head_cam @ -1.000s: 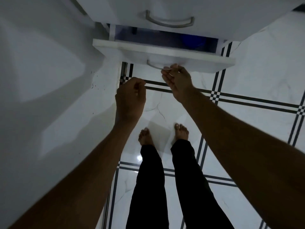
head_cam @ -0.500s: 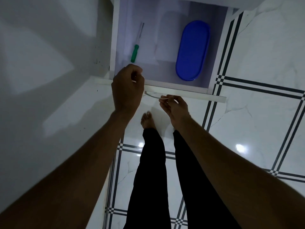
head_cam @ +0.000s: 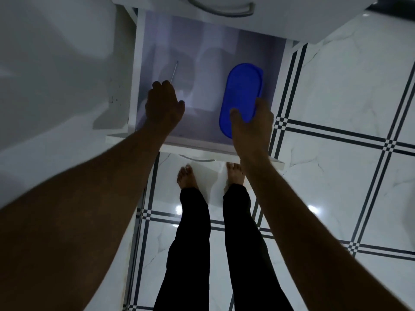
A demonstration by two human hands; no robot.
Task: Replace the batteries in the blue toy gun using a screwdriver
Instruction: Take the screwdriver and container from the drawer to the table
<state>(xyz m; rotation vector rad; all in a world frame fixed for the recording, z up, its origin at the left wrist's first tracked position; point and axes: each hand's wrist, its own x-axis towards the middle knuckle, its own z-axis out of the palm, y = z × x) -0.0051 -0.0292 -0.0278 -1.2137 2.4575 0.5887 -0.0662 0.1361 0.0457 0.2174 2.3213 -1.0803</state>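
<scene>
A white drawer (head_cam: pixel 134 90) was seen pulled out from a white cabinet, viewed from above in dim light. Inside it, on the right, a blue oval container (head_cam: pixel 242 90) was lying lengthwise. The right hand (head_cam: pixel 251 124) was placed on the near end of this container, with the thumb laid on the lid and the fingers curled round its right edge, so that the container was gripped. On the left of the drawer, the thin metal shaft of a screwdriver (head_cam: pixel 174 71) was visible, pointing away from the person; its handle was covered by the left hand (head_cam: pixel 162 106). The left hand was lowered over that handle with its back to the camera, and whether the fingers were closed round the handle or merely resting on it could not be told. The blue toy gun itself could not be made out anywhere in the view. No brand, label or writing could be read on the container, the screwdriver or the cabinet. A curved metal handle (head_cam: pixel 221 10) was seen on the drawer front above, and another under the open drawer's front edge. Below, bare feet and black trouser legs (head_cam: pixel 190 243) were seen on a white tiled floor (head_cam: pixel 336 108) crossed by dark lines
</scene>
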